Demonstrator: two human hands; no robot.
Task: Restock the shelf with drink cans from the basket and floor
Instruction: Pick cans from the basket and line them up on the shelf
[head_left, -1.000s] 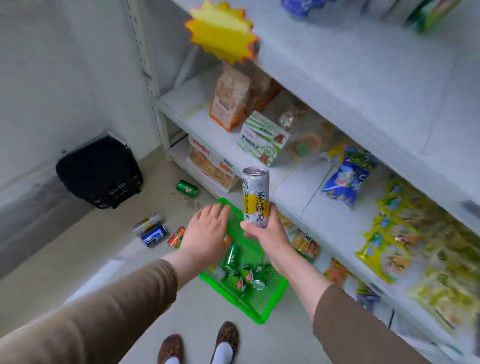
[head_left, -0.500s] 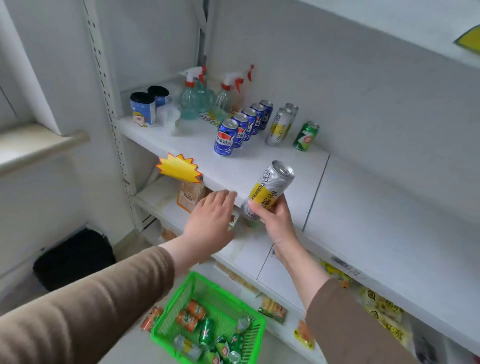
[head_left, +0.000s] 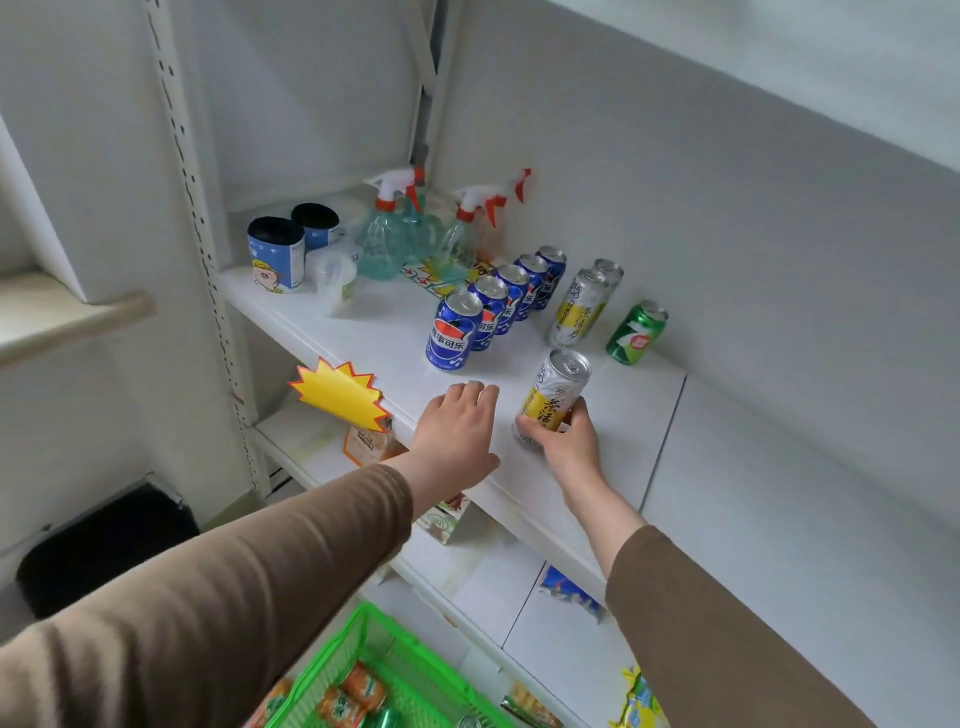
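Cropping the green basket (head_left: 332, 675) at the bottom edge, below the shelf (head_left: 727, 441) | left hand (head_left: 457, 431) flat, fingers straight, on shelf front | right hand (head_left: 566, 441) grips tilted yellow can (head_left: 556, 395), base hidden | blue cans (head_left: 454, 332) row behind, rear ones overlapped | green can (head_left: 636, 332) farthest

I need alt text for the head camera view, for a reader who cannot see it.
The right hand grips a tilted silver-and-yellow can low over the white shelf, in front of a row of blue cans. The left hand hovers open beside it, above a green basket.
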